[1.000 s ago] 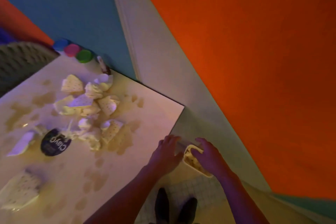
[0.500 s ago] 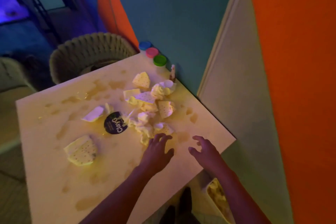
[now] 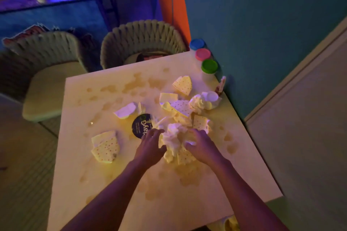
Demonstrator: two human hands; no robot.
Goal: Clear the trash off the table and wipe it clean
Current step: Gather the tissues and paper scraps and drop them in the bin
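Gathering crumpled trash on the stained table. The left hand, fingers curled, presses the left flank of the crumpled napkin wad at mid-table; the right hand cups its right flank. Best practice: squeeze inward together and lift whole, leaving the dotted napkin at left for another pass.

bin cut off below table

Dark round lid on the table, white letters "layG" readable, smaller print illegible
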